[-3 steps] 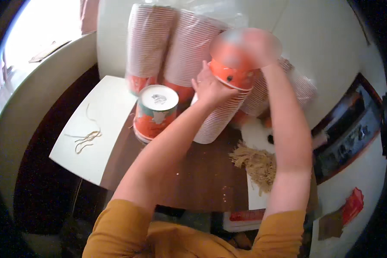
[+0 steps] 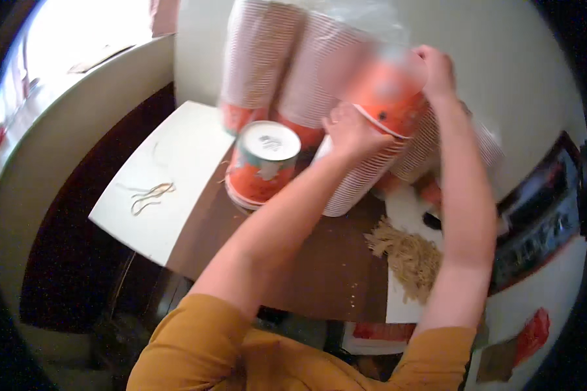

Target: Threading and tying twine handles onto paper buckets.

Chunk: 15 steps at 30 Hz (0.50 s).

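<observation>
A tall stack of nested paper buckets [image 2: 359, 179] leans in front of me, upside down, with white rims in close rows. The orange bucket [image 2: 394, 104] at its upper end is partly blurred. My left hand [image 2: 355, 133] is wrapped round the stack just below that bucket, thumb on the near side. My right hand [image 2: 435, 72] is closed at the bucket's upper right side, fingers curled; what they hold is hidden. Left of the stack, a shorter set of orange and green paper buckets [image 2: 261, 169] stands upside down, its white base up.
Two tall bucket stacks in clear plastic [image 2: 261, 58] stand at the back, with more stacks [image 2: 482, 146] at right. A bundle of tan strands [image 2: 407, 260] lies by my right forearm. Loose strings [image 2: 153, 194] lie on the white board [image 2: 140, 225] at left. A framed picture [image 2: 538, 218] is at right.
My right hand has moved from over the upper bucket to its right side, its fingers now curled. My left hand keeps its hold. The whole view has shifted a little.
</observation>
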### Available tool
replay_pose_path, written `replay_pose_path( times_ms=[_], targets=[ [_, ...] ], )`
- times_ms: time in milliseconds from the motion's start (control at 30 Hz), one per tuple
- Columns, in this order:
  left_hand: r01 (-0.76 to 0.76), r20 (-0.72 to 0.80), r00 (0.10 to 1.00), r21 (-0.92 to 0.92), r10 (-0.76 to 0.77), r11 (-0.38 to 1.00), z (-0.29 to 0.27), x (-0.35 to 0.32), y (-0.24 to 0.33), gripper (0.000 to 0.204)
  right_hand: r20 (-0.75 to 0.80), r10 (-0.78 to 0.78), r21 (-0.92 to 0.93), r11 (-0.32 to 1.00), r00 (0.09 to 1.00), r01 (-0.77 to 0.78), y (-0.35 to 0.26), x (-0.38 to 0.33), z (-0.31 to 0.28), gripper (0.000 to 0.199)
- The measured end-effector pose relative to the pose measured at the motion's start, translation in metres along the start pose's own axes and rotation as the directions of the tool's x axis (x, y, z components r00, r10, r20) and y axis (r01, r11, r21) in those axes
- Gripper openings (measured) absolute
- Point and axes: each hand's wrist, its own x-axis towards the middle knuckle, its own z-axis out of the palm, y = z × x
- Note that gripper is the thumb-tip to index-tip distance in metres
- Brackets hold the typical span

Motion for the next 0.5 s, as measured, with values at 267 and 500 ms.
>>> replay_pose_path(
  times_ms=[267,500],
  targets=[
    [0.121,-0.052,0.992,0.035,-0.119,0.992,-0.001,-0.011,0.005,0.123,-0.004,-0.037,-0.006,0.999,0.999,0.037,0.010,0.031,-0.022,0.028],
    [0.103,0.010,0.995,-0.005,-0.103,0.995,0.013,-0.017,0.003,0.130,-0.349,0.019,-0.069,0.997,0.937,-0.046,0.038,0.074,-0.150,0.042]
  ],
)
